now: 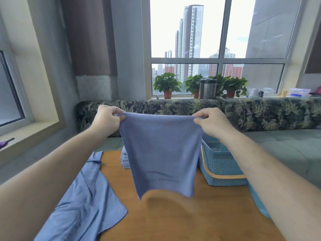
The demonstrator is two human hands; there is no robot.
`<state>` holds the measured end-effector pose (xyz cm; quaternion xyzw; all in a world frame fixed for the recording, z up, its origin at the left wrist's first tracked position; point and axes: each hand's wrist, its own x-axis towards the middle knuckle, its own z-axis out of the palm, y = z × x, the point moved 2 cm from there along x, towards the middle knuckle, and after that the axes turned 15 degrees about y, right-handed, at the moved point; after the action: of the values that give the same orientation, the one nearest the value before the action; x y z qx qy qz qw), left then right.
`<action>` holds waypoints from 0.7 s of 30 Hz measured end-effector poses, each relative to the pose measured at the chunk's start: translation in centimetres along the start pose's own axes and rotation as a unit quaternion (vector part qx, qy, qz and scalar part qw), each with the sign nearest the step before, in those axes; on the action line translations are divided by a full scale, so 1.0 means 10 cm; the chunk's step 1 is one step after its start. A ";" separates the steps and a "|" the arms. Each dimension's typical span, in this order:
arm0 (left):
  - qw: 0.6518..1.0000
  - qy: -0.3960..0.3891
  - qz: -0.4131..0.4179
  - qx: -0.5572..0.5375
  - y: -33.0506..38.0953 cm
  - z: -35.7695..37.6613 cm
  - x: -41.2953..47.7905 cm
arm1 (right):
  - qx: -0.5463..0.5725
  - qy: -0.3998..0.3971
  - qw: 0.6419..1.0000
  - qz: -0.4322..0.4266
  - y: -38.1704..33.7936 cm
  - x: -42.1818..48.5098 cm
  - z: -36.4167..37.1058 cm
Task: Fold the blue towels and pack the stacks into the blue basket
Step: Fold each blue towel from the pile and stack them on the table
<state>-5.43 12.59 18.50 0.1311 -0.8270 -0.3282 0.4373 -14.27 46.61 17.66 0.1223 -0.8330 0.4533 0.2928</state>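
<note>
A blue towel hangs in the air above the orange table, with dark lettering near its lower edge. My left hand pinches its top left corner, and my right hand pinches the top right corner. Behind the hanging towel a stack of folded blue towels stands on the table, mostly hidden. The blue perforated basket sits at the right of the table, partly behind my right forearm. More unfolded blue towels lie spread over the table's left side.
A leaf-patterned sofa back runs behind the table, with a grey-green seat to the right. Potted plants and a metal canister stand on the window sill. Another blue item peeks out under my right forearm.
</note>
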 end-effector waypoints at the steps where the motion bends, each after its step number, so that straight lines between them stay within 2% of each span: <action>1: 1.000 0.005 0.003 -0.005 -0.04 0.01 -0.01 | 0.002 0.013 1.000 -0.018 0.02 -0.02 0.01; 5: 0.999 0.008 -0.038 -0.031 -0.32 0.03 -0.32 | 0.019 -0.042 0.998 -0.036 0.17 -0.28 0.10; 10: 0.994 -0.045 -0.088 -0.043 -0.95 0.21 -1.19 | 0.044 -0.056 0.996 0.047 0.78 -1.02 0.33; 16: 0.971 -0.105 -0.209 -0.048 -1.71 0.53 -2.29 | 0.059 -0.111 0.972 0.199 1.61 -2.16 0.66; 19: 0.972 -0.107 -0.205 -0.043 -1.89 0.59 -2.52 | 0.097 -0.112 0.951 0.272 1.82 -2.44 0.67; 21: 0.976 -0.102 -0.188 -0.042 -1.93 0.60 -2.55 | 0.119 -0.092 0.946 0.289 1.89 -2.51 0.65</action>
<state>3.25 13.51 -12.85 0.2318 -0.8132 -0.4506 0.2861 -5.55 50.28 -12.96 -0.0486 -0.7961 0.6007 0.0550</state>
